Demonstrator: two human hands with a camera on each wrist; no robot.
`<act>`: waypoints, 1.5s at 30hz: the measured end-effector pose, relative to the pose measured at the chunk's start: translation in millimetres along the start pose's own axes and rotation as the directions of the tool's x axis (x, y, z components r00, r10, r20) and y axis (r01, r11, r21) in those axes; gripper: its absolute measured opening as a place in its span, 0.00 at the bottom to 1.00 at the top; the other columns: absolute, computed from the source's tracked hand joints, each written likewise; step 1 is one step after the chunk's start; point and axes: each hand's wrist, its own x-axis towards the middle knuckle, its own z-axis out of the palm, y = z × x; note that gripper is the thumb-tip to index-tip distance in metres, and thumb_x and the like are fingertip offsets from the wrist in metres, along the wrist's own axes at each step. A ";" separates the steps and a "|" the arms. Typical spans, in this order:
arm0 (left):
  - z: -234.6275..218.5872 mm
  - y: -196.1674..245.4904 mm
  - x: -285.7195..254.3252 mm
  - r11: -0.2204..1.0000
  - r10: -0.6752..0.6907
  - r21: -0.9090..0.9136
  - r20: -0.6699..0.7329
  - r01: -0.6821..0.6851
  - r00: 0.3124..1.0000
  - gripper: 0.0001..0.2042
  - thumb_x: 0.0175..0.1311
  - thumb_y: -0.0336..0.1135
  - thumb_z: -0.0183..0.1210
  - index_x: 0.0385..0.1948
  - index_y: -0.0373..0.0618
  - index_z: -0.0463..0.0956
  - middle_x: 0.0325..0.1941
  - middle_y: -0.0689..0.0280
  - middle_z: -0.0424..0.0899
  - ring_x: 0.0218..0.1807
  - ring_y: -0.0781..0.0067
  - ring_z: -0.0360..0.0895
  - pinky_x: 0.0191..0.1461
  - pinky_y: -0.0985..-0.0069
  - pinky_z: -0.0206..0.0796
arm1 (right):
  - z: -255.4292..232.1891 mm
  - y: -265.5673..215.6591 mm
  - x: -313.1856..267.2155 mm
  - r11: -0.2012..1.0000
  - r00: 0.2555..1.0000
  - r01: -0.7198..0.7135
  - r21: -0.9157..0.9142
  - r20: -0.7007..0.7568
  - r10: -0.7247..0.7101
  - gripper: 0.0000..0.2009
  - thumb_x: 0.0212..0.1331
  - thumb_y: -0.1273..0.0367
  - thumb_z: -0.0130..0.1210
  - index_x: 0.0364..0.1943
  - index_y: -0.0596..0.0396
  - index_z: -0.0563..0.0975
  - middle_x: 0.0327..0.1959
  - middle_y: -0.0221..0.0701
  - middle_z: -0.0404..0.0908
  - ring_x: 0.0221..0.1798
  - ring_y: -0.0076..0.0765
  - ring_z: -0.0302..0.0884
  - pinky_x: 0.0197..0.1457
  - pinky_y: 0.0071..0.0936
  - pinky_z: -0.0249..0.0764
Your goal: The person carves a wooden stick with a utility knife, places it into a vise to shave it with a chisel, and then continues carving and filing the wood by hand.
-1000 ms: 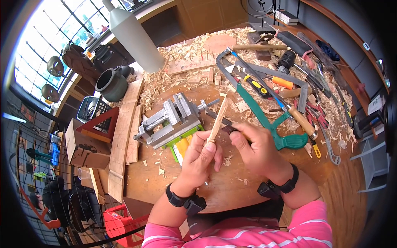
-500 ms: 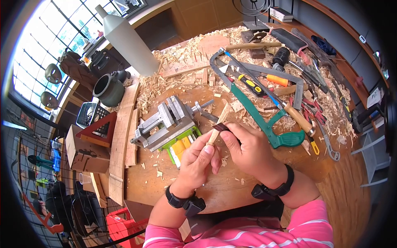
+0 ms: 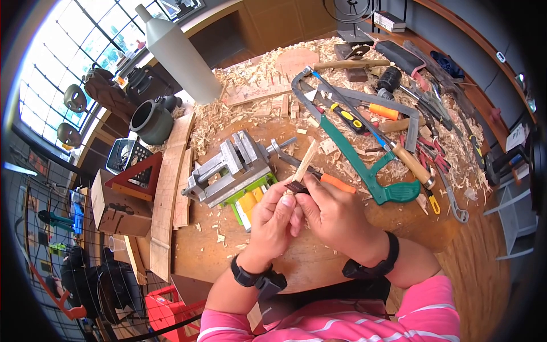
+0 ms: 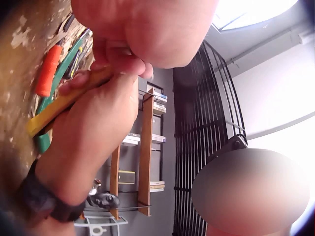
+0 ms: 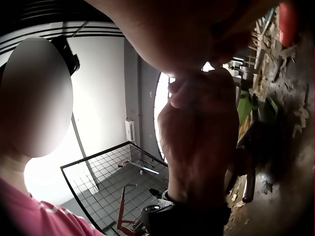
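Note:
In the head view my left hand [image 3: 276,219] grips the lower end of a slim pale wooden stick [image 3: 307,158], which points up and away over the table. My right hand [image 3: 336,214] pinches a small dark brown piece of sandpaper [image 3: 296,187] against the stick, close above the left thumb. Both hands nearly meet there. From the left wrist the stick [image 4: 49,114] sticks out past the right hand [image 4: 93,132]. The right wrist view is dark, and the fingers of the left hand [image 5: 199,123] hide the contact.
A metal vise [image 3: 231,168] stands left of the hands on a wooden table [image 3: 208,259]. An orange-handled tool [image 3: 337,183] lies behind the right hand. Beyond it are a green-handled saw [image 3: 353,151], a wood-handled hacksaw [image 3: 415,165], wood shavings and several other tools. Planks [image 3: 171,211] line the left edge.
My right hand has brought the sandpaper onto the stick and slid it down toward my left hand. The left hand stays nearly in place. The orange handle has come into view.

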 end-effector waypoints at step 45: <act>3.2 2.5 -3.0 0.832 0.154 0.547 -0.065 -0.093 0.986 0.15 0.77 0.29 0.59 0.61 0.36 0.78 0.35 0.64 0.84 0.36 0.77 0.79 0.41 0.76 0.71 | -13.9 14.4 15.6 0.907 0.963 -0.267 0.326 0.111 0.244 0.10 0.77 0.65 0.58 0.46 0.60 0.82 0.32 0.37 0.86 0.33 0.35 0.84 0.37 0.32 0.77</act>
